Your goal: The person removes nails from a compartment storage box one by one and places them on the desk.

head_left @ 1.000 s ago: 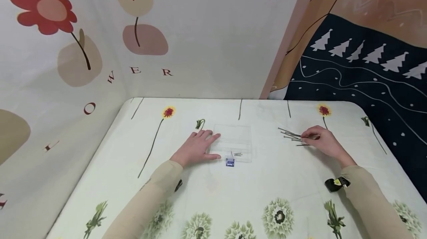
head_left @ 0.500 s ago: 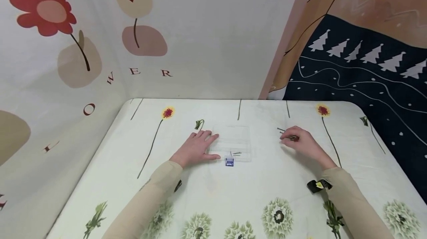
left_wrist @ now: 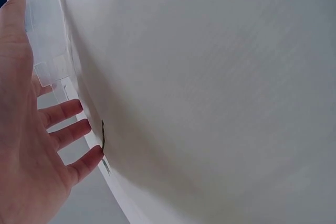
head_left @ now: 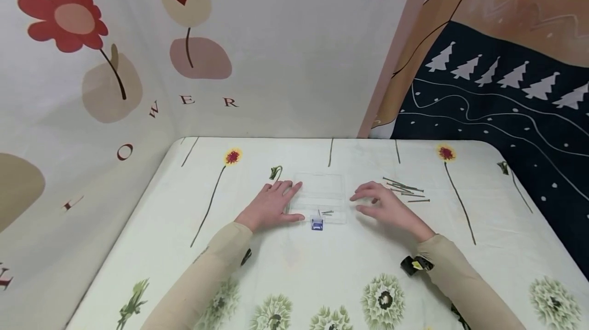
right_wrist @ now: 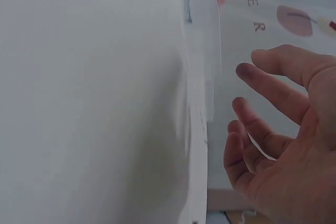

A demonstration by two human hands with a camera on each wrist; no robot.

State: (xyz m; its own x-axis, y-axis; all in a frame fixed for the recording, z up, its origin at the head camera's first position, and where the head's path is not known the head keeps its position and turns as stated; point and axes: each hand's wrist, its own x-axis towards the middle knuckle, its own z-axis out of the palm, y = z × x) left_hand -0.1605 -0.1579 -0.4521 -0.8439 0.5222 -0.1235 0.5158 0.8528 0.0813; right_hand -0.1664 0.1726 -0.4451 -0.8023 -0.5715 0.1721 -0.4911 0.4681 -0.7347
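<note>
A clear plastic box [head_left: 342, 211] lies on the table with its lid folded back and a blue latch [head_left: 317, 224] at its front. A few small nails [head_left: 327, 213] lie in the front part. My left hand [head_left: 269, 204] rests at the box's left side, thumb and fingers spread; in the left wrist view the box [left_wrist: 46, 30] is beside the thumb. Just right of the box, my right hand [head_left: 390, 211] hovers with fingers apart and nothing between them, as the right wrist view of that hand [right_wrist: 289, 124] also shows. Several long nails [head_left: 405, 188] lie behind it.
A white flower-print cloth [head_left: 294, 273] covers the table. Behind it hangs a pale printed curtain [head_left: 285, 53], with a dark tree-print cloth [head_left: 488, 94] at the right. The table's far edge runs just behind the box.
My right hand has moved left from the long nails to near the box, leaving the nails lying on the table with its fingers now apart. My left hand has stayed at the box.
</note>
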